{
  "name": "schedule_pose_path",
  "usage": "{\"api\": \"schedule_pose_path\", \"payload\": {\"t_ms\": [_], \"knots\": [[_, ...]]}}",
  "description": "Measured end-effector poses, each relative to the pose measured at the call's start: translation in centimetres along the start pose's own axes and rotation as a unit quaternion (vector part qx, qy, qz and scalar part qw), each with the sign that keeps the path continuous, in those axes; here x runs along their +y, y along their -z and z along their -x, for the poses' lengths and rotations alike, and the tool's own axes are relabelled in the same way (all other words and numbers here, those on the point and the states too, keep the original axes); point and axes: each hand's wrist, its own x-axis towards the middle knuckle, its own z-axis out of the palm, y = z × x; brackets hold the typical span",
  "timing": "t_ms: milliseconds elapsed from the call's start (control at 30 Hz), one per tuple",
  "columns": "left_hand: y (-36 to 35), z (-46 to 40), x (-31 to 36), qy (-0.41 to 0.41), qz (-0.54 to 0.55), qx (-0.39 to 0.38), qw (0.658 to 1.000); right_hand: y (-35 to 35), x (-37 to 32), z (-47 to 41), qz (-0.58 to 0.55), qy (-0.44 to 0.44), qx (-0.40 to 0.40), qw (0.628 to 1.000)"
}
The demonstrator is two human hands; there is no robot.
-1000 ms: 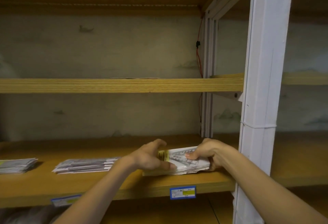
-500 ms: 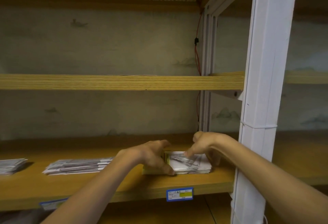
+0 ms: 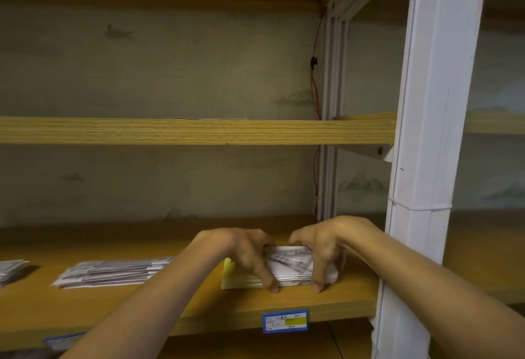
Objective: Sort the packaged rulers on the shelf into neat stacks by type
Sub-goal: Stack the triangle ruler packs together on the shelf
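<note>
**Both hands on the ruler stack**

Wooden shelf [image 3: 170,304] carries three piles of packaged rulers. Left hand [image 3: 241,250] and right hand [image 3: 321,242] grip the right-hand stack [image 3: 289,265] from above, fingers curled down over its front edge. A longer stack [image 3: 113,272] lies left, apart.

The lower wooden shelf [image 3: 85,304] carries three stacks of packaged rulers: a short stack [image 3: 289,266] near its right end beside the white upright post [image 3: 420,216], a long flat stack [image 3: 113,272] to the left of it, and a third stack [image 3: 10,267] cut off by the left edge. Both hands rest on the short stack. A blue and yellow price label [image 3: 285,321] is fixed to the shelf's front edge below that stack.
</note>
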Motion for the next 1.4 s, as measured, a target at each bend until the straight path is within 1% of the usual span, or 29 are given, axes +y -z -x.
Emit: {"api": "schedule_pose_path", "payload": {"t_ms": [300,500,600,900,1033,1167,1300,1400], "knots": [[0.3,-0.3,-0.1,0.001,-0.010,0.008,1.000,0.3,0.2,-0.8,0.016,0.022,0.015,1.000],[1.0,0.0,-0.1,0.024,-0.035,-0.031,0.999,0.4,0.0,-1.0,0.031,0.018,-0.006,0.999],[1.3,0.1,0.1,0.035,-0.049,-0.042,0.997,0.5,0.0,-1.1,0.057,0.026,0.007,0.998],[1.4,0.5,0.5,0.068,-0.040,-0.061,0.995,0.1,0.1,-1.3,0.084,0.039,0.037,0.995],[1.7,1.1,0.8,0.088,-0.046,-0.073,0.992,0.0,0.1,-0.8,0.026,0.022,0.007,0.999],[1.8,1.5,0.7,0.092,-0.036,-0.095,0.991,0.1,-0.1,-0.3,0.024,0.021,-0.015,0.999],[1.9,1.4,0.6,0.074,-0.040,-0.093,0.992,0.0,0.0,-0.1,0.072,0.032,0.020,0.997],[1.9,1.3,0.3,0.068,-0.042,-0.085,0.993,-0.1,0.1,0.0,0.067,0.035,0.032,0.997]]}}
